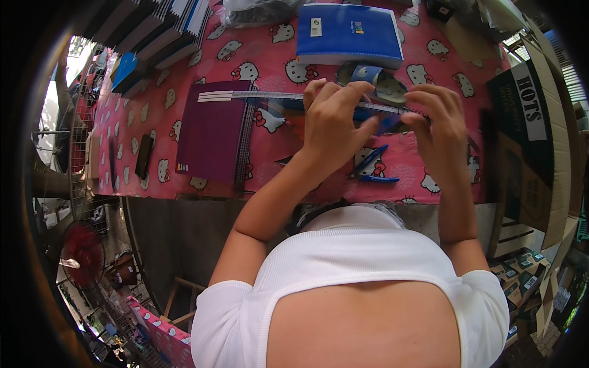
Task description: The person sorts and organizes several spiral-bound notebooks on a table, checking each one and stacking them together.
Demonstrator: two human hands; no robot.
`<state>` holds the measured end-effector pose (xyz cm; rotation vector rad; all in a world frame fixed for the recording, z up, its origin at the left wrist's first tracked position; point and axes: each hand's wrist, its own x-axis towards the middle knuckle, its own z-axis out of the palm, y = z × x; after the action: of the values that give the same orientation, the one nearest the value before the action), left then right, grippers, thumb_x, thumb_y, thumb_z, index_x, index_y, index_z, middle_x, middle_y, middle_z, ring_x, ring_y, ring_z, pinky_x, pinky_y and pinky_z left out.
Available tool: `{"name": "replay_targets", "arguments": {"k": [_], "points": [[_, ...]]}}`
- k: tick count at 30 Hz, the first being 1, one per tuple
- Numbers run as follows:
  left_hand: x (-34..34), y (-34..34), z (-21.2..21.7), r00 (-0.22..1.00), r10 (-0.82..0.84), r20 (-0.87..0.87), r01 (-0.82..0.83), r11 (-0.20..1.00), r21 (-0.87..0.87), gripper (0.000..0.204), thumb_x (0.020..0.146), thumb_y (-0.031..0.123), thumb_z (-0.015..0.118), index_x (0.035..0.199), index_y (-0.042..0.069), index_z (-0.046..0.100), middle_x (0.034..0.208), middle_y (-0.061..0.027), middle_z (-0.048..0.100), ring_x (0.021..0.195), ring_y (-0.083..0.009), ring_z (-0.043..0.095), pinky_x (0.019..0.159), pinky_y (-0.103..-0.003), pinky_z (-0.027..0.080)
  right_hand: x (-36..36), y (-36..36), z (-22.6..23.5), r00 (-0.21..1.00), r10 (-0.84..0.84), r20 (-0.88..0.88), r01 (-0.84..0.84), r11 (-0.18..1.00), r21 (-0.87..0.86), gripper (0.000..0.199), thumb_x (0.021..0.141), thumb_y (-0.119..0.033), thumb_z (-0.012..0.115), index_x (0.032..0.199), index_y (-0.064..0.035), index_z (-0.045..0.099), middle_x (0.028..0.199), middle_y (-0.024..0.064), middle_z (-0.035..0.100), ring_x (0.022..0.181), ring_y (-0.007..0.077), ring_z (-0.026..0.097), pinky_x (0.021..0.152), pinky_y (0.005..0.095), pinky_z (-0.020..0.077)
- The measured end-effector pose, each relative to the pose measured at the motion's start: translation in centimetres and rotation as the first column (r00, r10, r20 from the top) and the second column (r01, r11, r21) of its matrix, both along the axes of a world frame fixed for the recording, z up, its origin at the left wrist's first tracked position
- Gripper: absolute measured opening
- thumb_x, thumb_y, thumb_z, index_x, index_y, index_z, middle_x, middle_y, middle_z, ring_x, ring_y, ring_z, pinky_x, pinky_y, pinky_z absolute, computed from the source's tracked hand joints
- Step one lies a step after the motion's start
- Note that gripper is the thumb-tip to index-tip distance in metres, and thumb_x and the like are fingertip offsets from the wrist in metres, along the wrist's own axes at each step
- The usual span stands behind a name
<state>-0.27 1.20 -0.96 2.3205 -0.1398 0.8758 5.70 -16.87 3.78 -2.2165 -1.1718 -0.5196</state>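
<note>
Two-handed, reached over a long spiral coil [270, 95] near the middle of the counter [264, 159], its left end over a purple notebook [211, 138]. Spread the left hand [334, 116] across the coil, thumb on the near side; could not tell, through the blur, whether pinched tight. Held the right hand [442, 129] curved and part-wide at the right end, thumb and fingertips showing apart. Judged the binding under way rather than finished, with the coil's seating hard to make out. Took the purple notebook, coiled down its right side, as already bound. Saw the blue pliers [379, 179] lying free on the near side, so guessed at trimming as work left. Noted the counter's near edge close below pliers and notebook, with little cloth to spare. Found tighter room beyond the hands, with a clear dish [392, 92] and a blue book [350, 37] crowding there. Had open cloth between purple notebook and pliers; to the right, met a tall cardboard box [524, 162] as the limit.
</note>
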Motion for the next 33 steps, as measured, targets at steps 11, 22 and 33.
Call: {"name": "replay_targets", "arguments": {"k": [11, 22, 33], "points": [[-8.3, 2.1, -1.0, 0.937, -0.176, -0.301, 0.132, 0.978, -0.162, 0.025, 0.078, 0.016, 0.075, 0.099, 0.005, 0.067, 0.111, -0.0109, 0.061, 0.094, -0.0226, 0.058, 0.084, -0.035, 0.046, -6.5, -6.2, -8.1, 0.399, 0.020, -0.917, -0.462, 0.868, -0.182, 0.022, 0.088, -0.022, 0.064, 0.092, -0.0006, 0.064, 0.092, 0.0132, 0.062, 0.088, 0.0294, 0.061, 0.078, 0.0395, 0.0470], [-17.1, -1.2, -4.4, 0.607, -0.233, -0.760, -0.232, 0.862, -0.450, 0.014, 0.089, 0.012, 0.060, 0.093, 0.000, 0.055, 0.088, -0.0167, 0.059, 0.081, -0.0293, 0.060, 0.074, -0.034, 0.046, -10.8, -6.4, -7.2, 0.180, -0.012, -0.984, -0.389, 0.917, -0.083, 0.025, 0.092, -0.023, 0.060, 0.096, 0.0000, 0.050, 0.087, 0.0090, 0.055, 0.078, 0.0169, 0.049, 0.074, 0.0304, 0.0436], [-15.2, -2.0, -9.3, 0.666, -0.194, -0.721, -0.027, 0.959, -0.283, 0.015, 0.088, 0.010, 0.059, 0.092, -0.001, 0.051, 0.089, -0.0238, 0.058, 0.085, -0.0424, 0.059, 0.073, -0.044, 0.046, -11.6, -7.0, -12.0, 0.365, -0.311, -0.877, -0.190, 0.898, -0.398, 0.021, 0.090, -0.019, 0.061, 0.092, 0.0007, 0.053, 0.080, 0.0200, 0.061, 0.080, 0.0344, 0.062, 0.071, 0.0371, 0.0465]]}}
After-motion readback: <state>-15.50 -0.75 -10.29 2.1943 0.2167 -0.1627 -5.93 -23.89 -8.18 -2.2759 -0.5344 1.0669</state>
